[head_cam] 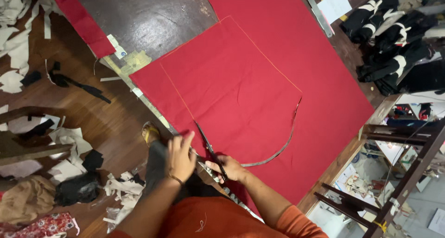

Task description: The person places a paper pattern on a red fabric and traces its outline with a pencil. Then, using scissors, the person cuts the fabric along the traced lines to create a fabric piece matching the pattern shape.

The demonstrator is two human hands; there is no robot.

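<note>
Pale fabric scraps (18, 38) litter the wooden floor (106, 122) at the far left, with more offcuts (121, 187) near; a black scrap strip (76, 84) lies between them; a tan cloth bundle (25, 200) sits at the near left. At the far right, a heap of black-and-white garments (394, 38) lies by a metal ruler (316, 10) and a white paper sheet (334, 5); dark wooden rails (398, 173) cross the near right.

Right hand (230, 167) works scissors (209, 147) through red cloth (241, 89).
</note>
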